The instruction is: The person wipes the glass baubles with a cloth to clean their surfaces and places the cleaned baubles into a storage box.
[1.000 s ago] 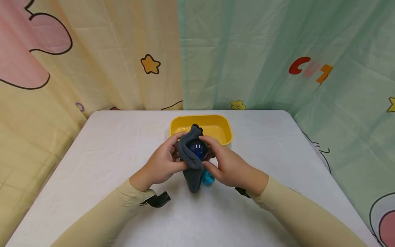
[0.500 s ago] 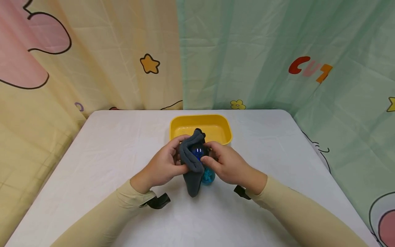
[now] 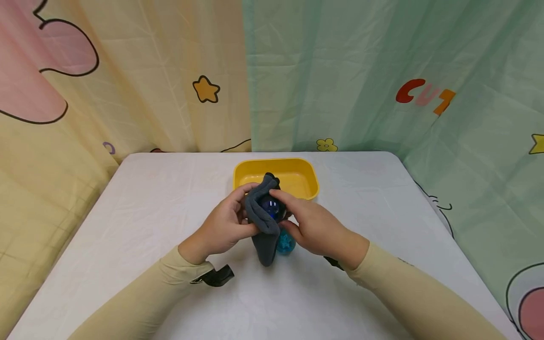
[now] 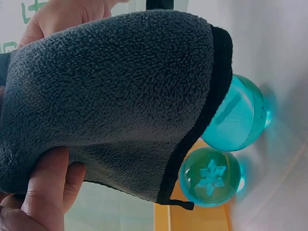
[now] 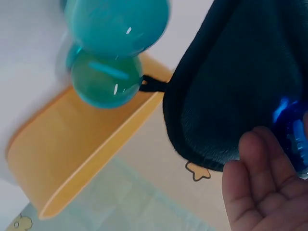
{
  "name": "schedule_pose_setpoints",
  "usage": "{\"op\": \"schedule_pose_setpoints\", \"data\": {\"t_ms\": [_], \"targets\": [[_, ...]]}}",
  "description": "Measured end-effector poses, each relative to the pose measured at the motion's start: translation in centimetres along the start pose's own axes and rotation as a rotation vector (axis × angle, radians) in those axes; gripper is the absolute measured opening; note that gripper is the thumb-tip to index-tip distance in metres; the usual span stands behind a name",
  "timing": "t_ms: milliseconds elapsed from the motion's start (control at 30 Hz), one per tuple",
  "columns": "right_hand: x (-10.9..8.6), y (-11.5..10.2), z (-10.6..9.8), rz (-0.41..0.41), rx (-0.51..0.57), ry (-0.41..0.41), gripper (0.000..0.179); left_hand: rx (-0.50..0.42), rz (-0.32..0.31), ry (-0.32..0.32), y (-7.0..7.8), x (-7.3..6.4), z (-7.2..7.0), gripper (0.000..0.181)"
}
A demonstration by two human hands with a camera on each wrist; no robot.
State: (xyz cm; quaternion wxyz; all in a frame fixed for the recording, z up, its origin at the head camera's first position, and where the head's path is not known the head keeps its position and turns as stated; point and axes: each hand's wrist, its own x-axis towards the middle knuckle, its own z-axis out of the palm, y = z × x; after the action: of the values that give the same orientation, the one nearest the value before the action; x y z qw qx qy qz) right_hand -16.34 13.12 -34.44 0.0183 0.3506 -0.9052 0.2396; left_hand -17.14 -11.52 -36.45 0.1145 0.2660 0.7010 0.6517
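In the head view my left hand (image 3: 218,226) grips a folded dark grey towel (image 3: 265,248), thumb in front and fingers behind. Against the towel's fold sits a glossy dark blue ball (image 3: 272,206), which my right hand (image 3: 318,226) holds between its thumb and fingers. The left wrist view shows the towel's fuzzy side with black edging and a small hanging loop. Just beyond it stand two see-through turquoise balls: a larger one (image 4: 243,113) and a smaller one with a snowflake shape (image 4: 211,177). From the right wrist, the blue ball (image 5: 294,139) is partly cut off by the frame.
A shallow yellow tray (image 3: 303,177) stands behind the hands, overlapped by the towel's top in the head view. A white cloth covers the table (image 3: 365,189). Printed curtains (image 3: 297,71) hang around its far side and flanks.
The towel and blue ball dipped toward me, then rose back. My right hand's fingers have shifted from the ball's right side up over its top edge. The tray has not moved.
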Motion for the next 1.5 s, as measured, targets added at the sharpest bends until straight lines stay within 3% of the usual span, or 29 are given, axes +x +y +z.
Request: {"op": "schedule_pose_setpoints", "data": {"t_ms": [167,233,367,500,733,967,1033,1100,1300,1367,1500], "targets": [[-0.1,0.2,-0.2,-0.011,-0.079,0.038,0.073,0.009,0.009,-0.009,0.0,0.0,0.1,0.077],[-0.1,0.3,-0.2,0.022,-0.013,0.018,0.071,0.012,0.006,-0.011,0.1,0.0,0.2,0.076],[-0.1,0.5,0.1,0.107,0.22,-0.012,0.053,0.013,-0.011,-0.01,0.1,-0.1,0.4,0.076],[-0.1,0.5,0.5,0.104,0.323,0.001,0.048,0.022,-0.018,-0.007,0.0,-0.1,0.5,0.077],[-0.2,0.4,0.6,0.012,0.242,-0.004,0.079,0.005,-0.003,0.016,0.0,-0.2,0.1,0.079],[-0.1,0.2,0.2,-0.009,-0.013,0.028,0.072,-0.014,0.002,0.005,0.0,-0.2,0.0,0.077],[-0.1,0.3,0.1,0.002,-0.035,0.037,0.071,-0.003,-0.001,0.002,0.0,-0.2,0.1,0.077],[-0.1,0.4,0.1,0.029,0.009,0.03,0.069,0.008,-0.006,0.0,-0.1,-0.2,0.1,0.076],[0.0,0.6,0.5,0.137,0.367,-0.005,0.039,0.001,-0.021,-0.007,-0.2,-0.2,0.3,0.076],[0.0,0.5,0.7,0.136,0.383,0.0,0.04,0.004,-0.025,-0.004,-0.2,-0.2,0.3,0.077],[0.0,0.4,0.8,0.068,0.283,0.0,0.066,0.014,-0.023,0.005,-0.3,-0.2,0.2,0.079]]}}
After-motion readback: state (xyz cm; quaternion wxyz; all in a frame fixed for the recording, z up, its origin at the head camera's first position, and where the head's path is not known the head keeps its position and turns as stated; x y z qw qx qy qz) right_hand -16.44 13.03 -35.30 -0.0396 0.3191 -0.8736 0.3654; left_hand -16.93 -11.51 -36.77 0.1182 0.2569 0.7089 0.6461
